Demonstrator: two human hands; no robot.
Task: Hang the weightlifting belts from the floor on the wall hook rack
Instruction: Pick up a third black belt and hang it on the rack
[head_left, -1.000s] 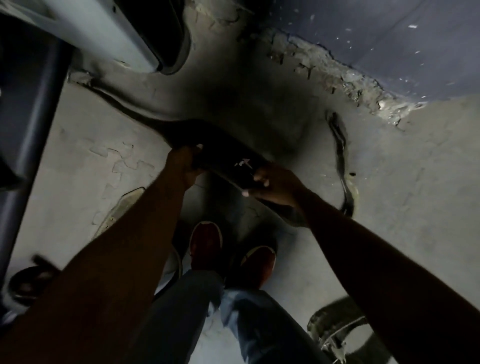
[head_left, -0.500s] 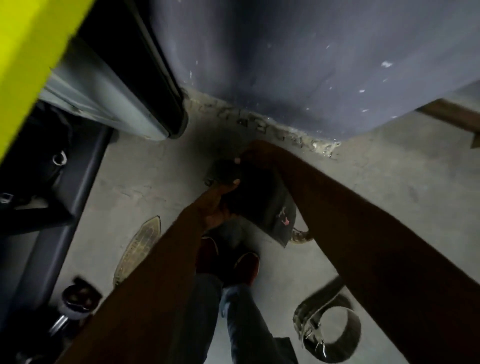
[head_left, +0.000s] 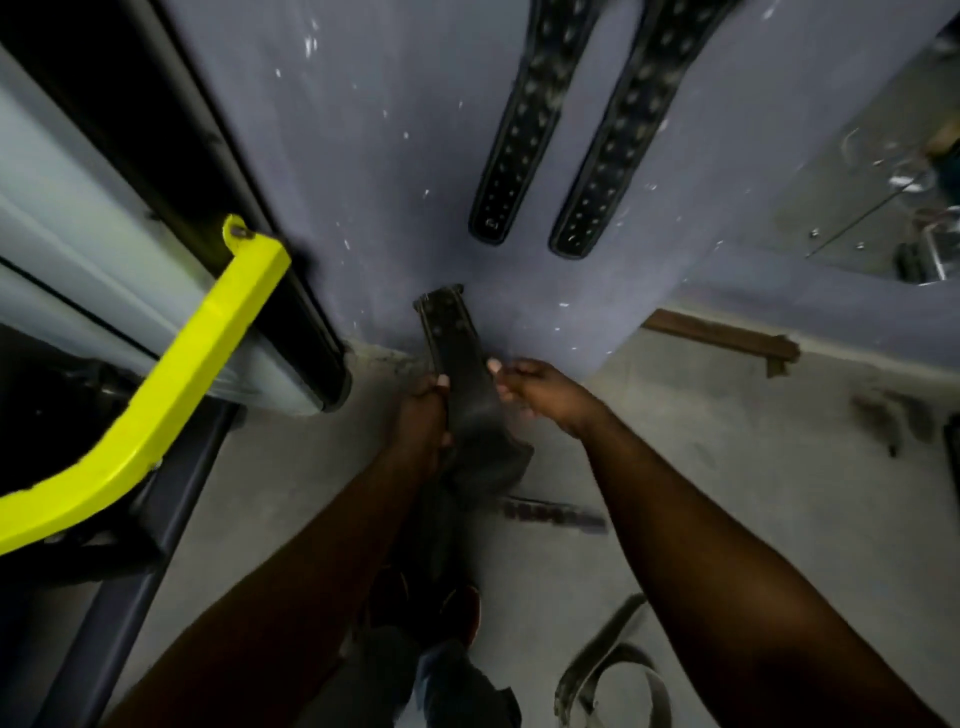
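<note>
Fingers (head_left: 440, 385) of the left hand (head_left: 422, 415) curl round the dark belt (head_left: 462, 364), held upright against the wall (head_left: 363, 156). The blurred right hand (head_left: 543, 392) seems to pinch its other edge. Another belt (head_left: 608, 670) lies on the floor (head_left: 727, 467).

Nothing here can be read: no words, numbers or brand names. Against the wall (head_left: 363, 156), the left hanging belt (head_left: 524, 130) has a small pale mark at its lower tip, but it is too blurred to make out.
</note>
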